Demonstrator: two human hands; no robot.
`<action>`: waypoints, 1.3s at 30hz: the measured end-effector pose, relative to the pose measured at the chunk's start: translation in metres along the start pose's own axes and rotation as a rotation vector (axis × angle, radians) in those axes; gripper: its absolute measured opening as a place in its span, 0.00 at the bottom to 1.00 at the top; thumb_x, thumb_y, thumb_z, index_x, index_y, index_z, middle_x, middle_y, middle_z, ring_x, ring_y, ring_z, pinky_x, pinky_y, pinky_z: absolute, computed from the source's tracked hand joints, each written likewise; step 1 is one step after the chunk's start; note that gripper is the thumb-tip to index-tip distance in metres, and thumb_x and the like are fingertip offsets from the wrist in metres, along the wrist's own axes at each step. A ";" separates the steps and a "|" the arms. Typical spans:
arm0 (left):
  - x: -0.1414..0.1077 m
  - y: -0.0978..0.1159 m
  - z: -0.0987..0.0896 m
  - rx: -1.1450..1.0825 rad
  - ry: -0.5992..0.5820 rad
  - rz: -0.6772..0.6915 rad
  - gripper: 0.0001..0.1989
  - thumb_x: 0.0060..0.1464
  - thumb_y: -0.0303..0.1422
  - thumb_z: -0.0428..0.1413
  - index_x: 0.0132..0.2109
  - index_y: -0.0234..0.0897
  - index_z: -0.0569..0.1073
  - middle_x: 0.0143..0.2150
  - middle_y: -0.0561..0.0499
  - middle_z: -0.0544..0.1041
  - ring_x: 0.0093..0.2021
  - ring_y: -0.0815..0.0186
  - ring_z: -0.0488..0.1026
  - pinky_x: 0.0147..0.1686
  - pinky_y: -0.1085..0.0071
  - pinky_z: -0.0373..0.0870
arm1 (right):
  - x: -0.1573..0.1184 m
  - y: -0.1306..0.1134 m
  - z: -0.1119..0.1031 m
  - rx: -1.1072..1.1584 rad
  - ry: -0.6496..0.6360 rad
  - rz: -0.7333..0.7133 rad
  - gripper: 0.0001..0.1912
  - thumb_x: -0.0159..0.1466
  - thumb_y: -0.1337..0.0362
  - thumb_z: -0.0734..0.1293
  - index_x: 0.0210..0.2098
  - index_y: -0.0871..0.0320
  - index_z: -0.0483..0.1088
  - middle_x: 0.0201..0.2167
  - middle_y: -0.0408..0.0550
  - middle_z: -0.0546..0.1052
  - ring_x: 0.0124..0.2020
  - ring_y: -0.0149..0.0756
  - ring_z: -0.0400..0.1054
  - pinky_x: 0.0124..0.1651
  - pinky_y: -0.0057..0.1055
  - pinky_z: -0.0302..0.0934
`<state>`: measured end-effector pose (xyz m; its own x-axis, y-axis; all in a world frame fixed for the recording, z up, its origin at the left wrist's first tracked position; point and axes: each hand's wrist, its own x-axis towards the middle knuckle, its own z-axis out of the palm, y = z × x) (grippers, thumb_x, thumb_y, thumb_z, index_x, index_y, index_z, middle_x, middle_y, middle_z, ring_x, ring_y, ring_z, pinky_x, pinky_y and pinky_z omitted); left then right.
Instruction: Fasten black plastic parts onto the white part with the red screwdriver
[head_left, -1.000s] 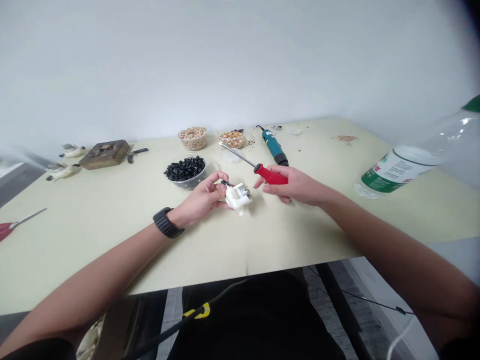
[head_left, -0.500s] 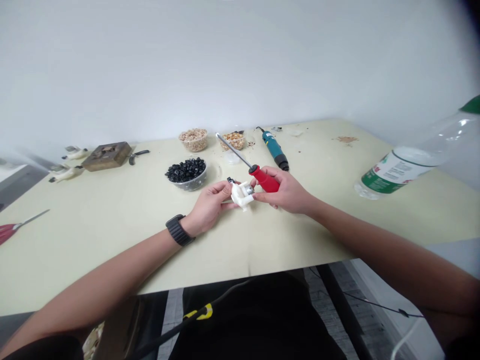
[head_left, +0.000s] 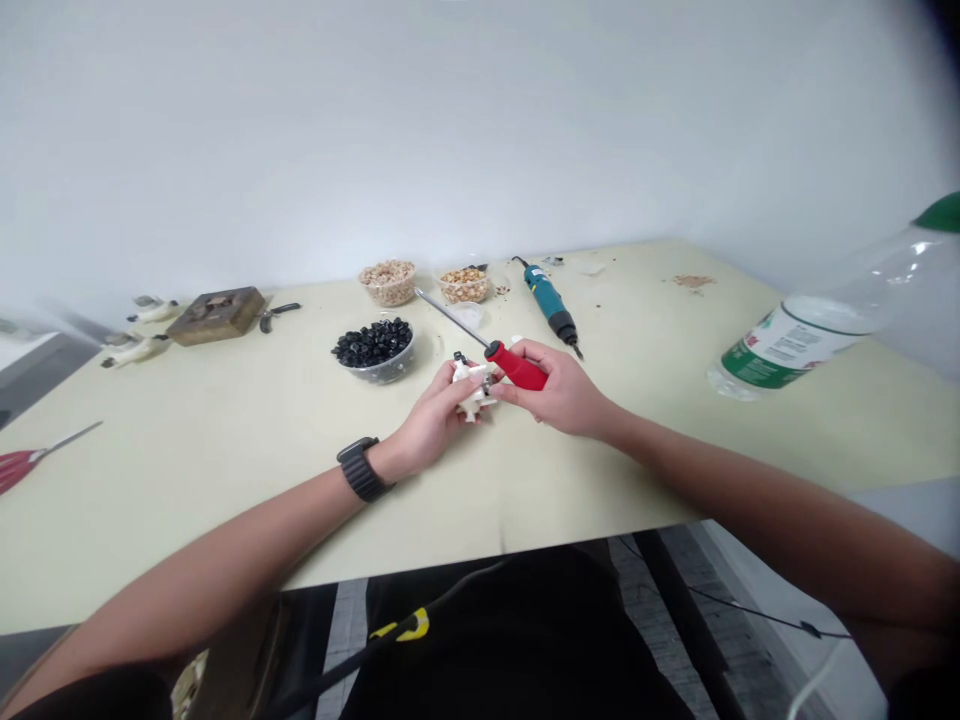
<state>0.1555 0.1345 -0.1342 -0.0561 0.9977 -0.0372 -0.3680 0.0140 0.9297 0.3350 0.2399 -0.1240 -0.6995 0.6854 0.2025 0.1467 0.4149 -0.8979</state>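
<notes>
From my seat on the head camera, the far left of the table shows a red-handled tool [head_left: 22, 467] lying near the edge. Beyond it sit two small white figures [head_left: 136, 350] and a wooden block [head_left: 216, 315], with pliers [head_left: 277, 315] just to its right. A bowl of black pieces [head_left: 373, 350] sits ahead of my left hand [head_left: 427, 420], which wears a black watch [head_left: 361, 470] on the wrist. That hand is curled closed around a white housing [head_left: 471, 390], gripping it from below and the left, just above the table.

Two tubs of grain-like bits [head_left: 388, 283] [head_left: 463, 285] stand at the far side. My right hand [head_left: 559, 395] is closed on the red grip of a screwdriver [head_left: 516, 366], and that grip lies just beside the housing. The shaft points up and left, away from it. Farther right lie a teal power driver [head_left: 547, 303] and a plastic bottle [head_left: 795, 340] on its side.
</notes>
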 end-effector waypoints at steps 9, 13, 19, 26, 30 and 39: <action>0.000 0.006 -0.019 0.247 0.137 0.081 0.21 0.54 0.39 0.62 0.51 0.39 0.65 0.42 0.51 0.68 0.38 0.69 0.68 0.26 0.77 0.65 | 0.011 0.013 -0.061 -0.295 0.082 0.005 0.27 0.59 0.44 0.77 0.49 0.56 0.78 0.37 0.48 0.79 0.32 0.34 0.68 0.34 0.31 0.62; -0.001 0.008 -0.022 0.260 0.139 0.070 0.22 0.53 0.39 0.61 0.53 0.41 0.65 0.42 0.51 0.68 0.37 0.69 0.67 0.25 0.77 0.64 | 0.012 0.014 -0.081 -0.364 -0.001 -0.023 0.24 0.58 0.44 0.77 0.44 0.55 0.80 0.35 0.46 0.79 0.31 0.33 0.66 0.34 0.30 0.58; 0.000 0.008 -0.025 0.250 0.130 0.075 0.20 0.53 0.39 0.60 0.50 0.41 0.65 0.42 0.51 0.67 0.37 0.69 0.67 0.25 0.78 0.64 | 0.010 0.011 -0.082 -0.413 -0.085 -0.027 0.23 0.60 0.44 0.75 0.43 0.56 0.82 0.34 0.46 0.80 0.31 0.34 0.68 0.34 0.32 0.57; 0.002 0.007 -0.029 0.229 0.113 0.090 0.18 0.54 0.38 0.59 0.49 0.40 0.65 0.40 0.52 0.67 0.34 0.70 0.67 0.24 0.78 0.64 | 0.010 0.011 -0.079 -0.429 -0.129 -0.029 0.19 0.61 0.48 0.75 0.44 0.55 0.82 0.35 0.45 0.80 0.30 0.32 0.67 0.34 0.31 0.57; 0.002 0.006 -0.029 0.233 0.115 0.092 0.17 0.54 0.38 0.59 0.49 0.40 0.65 0.41 0.52 0.67 0.35 0.70 0.67 0.24 0.78 0.65 | 0.010 0.010 -0.079 -0.432 -0.136 -0.038 0.20 0.61 0.48 0.74 0.44 0.56 0.82 0.35 0.46 0.80 0.30 0.32 0.67 0.34 0.31 0.57; 0.001 0.009 -0.028 0.240 0.114 0.084 0.16 0.55 0.38 0.59 0.47 0.40 0.65 0.41 0.52 0.67 0.36 0.70 0.67 0.24 0.78 0.66 | 0.009 0.010 -0.078 -0.439 -0.147 -0.013 0.19 0.61 0.48 0.74 0.43 0.55 0.82 0.33 0.45 0.79 0.30 0.32 0.66 0.33 0.31 0.57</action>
<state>0.1261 0.1342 -0.1357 -0.1861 0.9824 0.0151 -0.1282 -0.0395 0.9910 0.3853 0.2971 -0.1010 -0.7902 0.5996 0.1267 0.3975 0.6589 -0.6387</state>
